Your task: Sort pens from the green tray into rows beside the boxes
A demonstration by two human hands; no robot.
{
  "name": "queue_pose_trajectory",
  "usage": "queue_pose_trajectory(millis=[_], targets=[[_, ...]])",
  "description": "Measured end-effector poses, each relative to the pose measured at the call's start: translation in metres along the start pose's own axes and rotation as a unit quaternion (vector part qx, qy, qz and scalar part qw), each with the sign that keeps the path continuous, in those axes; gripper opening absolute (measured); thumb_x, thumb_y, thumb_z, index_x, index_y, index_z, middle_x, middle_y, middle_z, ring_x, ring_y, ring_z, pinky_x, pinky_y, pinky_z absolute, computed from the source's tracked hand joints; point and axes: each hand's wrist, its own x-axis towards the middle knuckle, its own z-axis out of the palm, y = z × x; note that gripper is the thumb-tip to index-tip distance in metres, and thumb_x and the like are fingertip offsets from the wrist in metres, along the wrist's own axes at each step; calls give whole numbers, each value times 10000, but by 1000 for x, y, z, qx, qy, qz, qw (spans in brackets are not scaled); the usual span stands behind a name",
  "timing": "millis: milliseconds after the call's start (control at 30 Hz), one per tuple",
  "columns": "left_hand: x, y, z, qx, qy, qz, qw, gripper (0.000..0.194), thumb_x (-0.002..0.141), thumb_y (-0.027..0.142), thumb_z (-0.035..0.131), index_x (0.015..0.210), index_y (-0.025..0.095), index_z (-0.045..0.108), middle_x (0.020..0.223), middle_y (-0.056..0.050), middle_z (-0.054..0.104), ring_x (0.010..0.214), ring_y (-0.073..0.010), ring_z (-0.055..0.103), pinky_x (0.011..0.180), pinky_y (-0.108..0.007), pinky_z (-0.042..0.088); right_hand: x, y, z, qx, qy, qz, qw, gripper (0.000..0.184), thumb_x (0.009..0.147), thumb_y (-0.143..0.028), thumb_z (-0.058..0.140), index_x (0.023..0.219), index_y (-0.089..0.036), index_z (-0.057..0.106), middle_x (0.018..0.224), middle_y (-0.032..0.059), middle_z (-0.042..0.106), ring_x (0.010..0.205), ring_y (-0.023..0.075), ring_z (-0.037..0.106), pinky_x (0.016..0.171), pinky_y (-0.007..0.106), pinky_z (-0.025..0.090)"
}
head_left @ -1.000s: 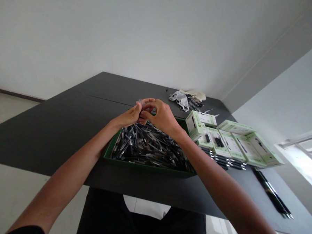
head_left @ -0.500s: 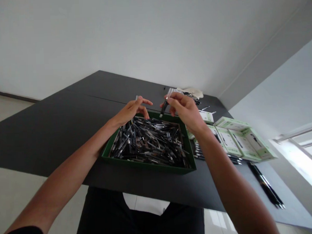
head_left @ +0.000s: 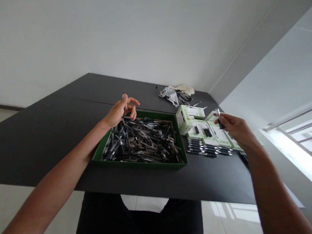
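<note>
My left hand (head_left: 120, 110) is above the left back corner of a green box (head_left: 140, 164) full of loose pens (head_left: 146, 140). Its thumb and a finger seem to pinch a thin dark pen (head_left: 123, 115) with a clear end, held upright; the other fingers are loosely curled. Well to the right, my right hand (head_left: 232, 125) is over pale green cartons (head_left: 219, 133). Its fingertips close on a short clear-and-black pen part (head_left: 219, 119), whose exact kind is hard to make out. Small black pen parts (head_left: 207, 131) lie on the cartons.
Black pens (head_left: 210, 150) lie in stacked rows in front of the cartons. Behind them are a grey cloth (head_left: 170, 95), a cream cloth (head_left: 184, 90) and more pens (head_left: 183, 97). A wall (head_left: 131, 38) borders the dark table (head_left: 67, 116) at the back.
My right hand has moved right, from over the box to over the cartons, carrying the clear-and-black pen part. My left hand remains by the box's back left corner. The view has shifted slightly.
</note>
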Motion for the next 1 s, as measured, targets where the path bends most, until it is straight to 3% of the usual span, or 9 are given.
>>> queue_pose_trajectory(millis=[67, 167, 267, 400, 500, 867, 1000], targets=[[0, 0, 0, -5, -3, -2, 1000, 743, 970, 841, 421, 992, 147, 686, 506, 13, 593, 488, -159, 621, 525, -263, 495, 0, 30, -6, -14, -11, 44, 999, 581, 919, -633, 534, 1110, -164, 819, 878, 101, 789, 522, 146, 500, 491, 308, 377], [0, 0, 0, -10, -14, -2, 1000, 739, 969, 841, 427, 991, 151, 691, 504, 8, 600, 485, -159, 622, 518, -260, 490, -1, 57, -7, -71, -14, 92, 993, 624, 871, -677, 576, 1037, -145, 858, 683, 89, 738, 509, 180, 532, 517, 336, 404], [0, 1, 1, -18, -19, 0, 1000, 735, 962, 843, 442, 992, 153, 691, 511, 6, 606, 484, -157, 618, 520, -261, 496, 0, 66, -1, -102, -31, 118, 987, 655, 838, -732, 591, 958, -155, 877, 561, 69, 678, 546, 226, 610, 563, 350, 449], [1, 2, 2, -28, -19, -3, 999, 728, 958, 843, 450, 986, 157, 692, 509, 8, 605, 474, -154, 611, 517, -261, 501, 5, 67, 11, -150, -49, 141, 977, 550, 838, -673, 641, 925, -188, 886, 710, 77, 769, 765, 291, 727, 707, 361, 512], [1, 1, 1, -37, -18, -6, 999, 726, 970, 835, 432, 984, 158, 693, 503, 8, 603, 470, -149, 609, 516, -255, 499, 10, 73, 16, -187, -53, 153, 969, 476, 842, -587, 670, 982, -190, 892, 733, 78, 779, 808, 312, 740, 751, 376, 517], [1, 4, 3, -21, -17, -9, 1000, 728, 945, 856, 462, 1000, 156, 655, 514, 14, 598, 466, -150, 578, 505, -258, 475, 29, 104, 30, -167, -51, 66, 982, 512, 788, -686, 693, 841, -212, 879, 680, 73, 786, 672, 264, 722, 617, 335, 470], [0, 7, 6, -30, -36, -6, 999, 641, 932, 842, 519, 828, 209, 541, 500, 39, 540, 458, -135, 532, 513, -252, 462, 31, 107, 34, -162, -40, 58, 984, 414, 791, -607, 706, 857, -237, 879, 719, 60, 808, 745, 272, 746, 649, 329, 478]])
